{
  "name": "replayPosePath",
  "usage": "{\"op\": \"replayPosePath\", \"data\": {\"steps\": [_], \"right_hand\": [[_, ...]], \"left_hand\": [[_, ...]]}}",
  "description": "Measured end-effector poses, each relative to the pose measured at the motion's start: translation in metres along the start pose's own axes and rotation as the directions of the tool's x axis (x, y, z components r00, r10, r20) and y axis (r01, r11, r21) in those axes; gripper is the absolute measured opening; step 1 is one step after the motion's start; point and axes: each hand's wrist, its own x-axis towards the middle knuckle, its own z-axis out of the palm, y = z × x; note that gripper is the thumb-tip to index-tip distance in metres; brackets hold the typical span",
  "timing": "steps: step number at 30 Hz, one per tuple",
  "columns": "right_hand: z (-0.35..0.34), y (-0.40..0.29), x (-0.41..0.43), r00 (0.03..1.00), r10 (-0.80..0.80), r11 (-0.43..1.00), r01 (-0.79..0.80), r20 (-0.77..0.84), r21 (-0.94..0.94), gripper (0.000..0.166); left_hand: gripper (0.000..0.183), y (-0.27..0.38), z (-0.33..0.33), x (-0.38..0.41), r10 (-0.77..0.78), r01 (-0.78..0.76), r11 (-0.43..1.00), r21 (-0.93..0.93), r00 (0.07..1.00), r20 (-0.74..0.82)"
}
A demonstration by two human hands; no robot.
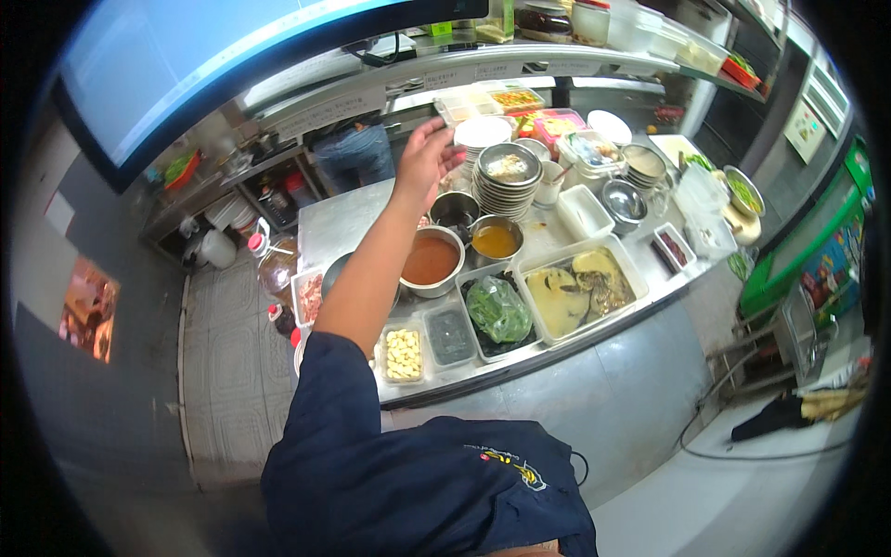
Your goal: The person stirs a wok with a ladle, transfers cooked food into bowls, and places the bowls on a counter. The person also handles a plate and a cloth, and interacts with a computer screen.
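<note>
My left hand [426, 163] is raised over the far part of a steel worktable [348, 216], its fingers apart and slightly bent with nothing seen in them. Just to its right stand a stack of white plates [484, 131] and a stack of bowls [507, 182] topped by a metal bowl of pale food. Below my forearm sits a metal pot of reddish-brown sauce [431, 259]. Nearby are a dark pot [454, 209] and a small pot of yellow liquid [496, 240]. My forearm partly hides another pan and a tub of raw meat [310, 296]. My right hand is out of view.
Along the near edge stand tubs of peeled garlic cloves [404, 354], bagged leafy greens [498, 308] and food in cloudy liquid [581, 285]. A large screen [230, 63] overhangs the upper left. A shelf [585, 59] crosses the back; a person in jeans [355, 157] stands beyond.
</note>
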Motion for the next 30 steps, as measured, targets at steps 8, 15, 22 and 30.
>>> {"op": "replayPosePath", "data": {"steps": [8,15,22,30], "right_hand": [[-0.056,-0.231,0.092,0.987,-0.155,0.988,0.155,-0.041,-0.017,0.018],[0.025,-0.281,0.159,0.967,-0.155,0.94,0.207,0.203,-0.27,0.027],[0.289,-0.183,-0.114,0.461,0.154,0.536,0.704,0.874,-0.466,0.026],[0.426,0.002,-0.328,0.058,0.573,0.168,0.968,0.817,-0.187,0.023]], "left_hand": [[0.005,0.015,0.027,0.034,0.159,-0.188,0.975,-0.115,0.961,-0.227],[0.021,-0.074,0.004,-0.117,0.063,0.089,0.926,0.367,0.922,-0.382],[0.032,-0.136,-0.037,-0.358,-0.354,0.447,0.832,0.328,0.884,-0.306],[0.017,0.009,-0.136,-0.492,-0.222,0.377,0.853,0.36,0.888,-0.404]]}}
